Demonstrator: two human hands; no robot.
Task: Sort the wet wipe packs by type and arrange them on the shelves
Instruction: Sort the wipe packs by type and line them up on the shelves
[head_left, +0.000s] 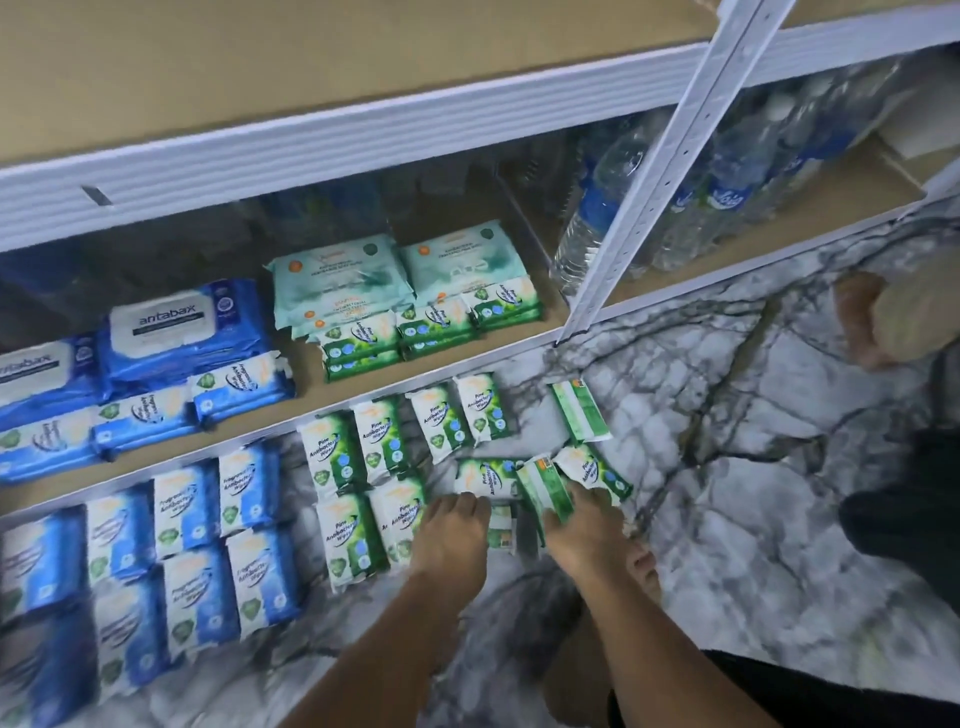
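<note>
1. My right hand (582, 525) is palm down on the floor, fingers curled round a green pine wipe pack (545, 491). Grip closed on it.
2. That pack is flipped, back side up, barcode label showing. Long axis runs near-far, tilted a bit left at the far end.
3. My left hand (452, 540) is flat and spread over a second green pack (480, 475). Fingertips on its near edge; I cannot tell if it is gripped.
4. Second pack is face up, "Pine" print readable, long axis roughly left-right.
5. A third green pack (592, 470) lies just right of my right hand, face up, angled diagonally.
6. One flipped green pack (579, 410) sits apart, farther out, long axis near-far.
7. Left of my hands: green packs in rows (363, 447) on the marble floor (753, 493), upright print, long axes near-far.
8. Further left: blue packs (192, 525) on the floor, same orientation.
9. Bottom shelf (322, 384): blue packs left, green and pale teal packs (337, 275) right; water bottles (597, 208) beyond the post.
</note>
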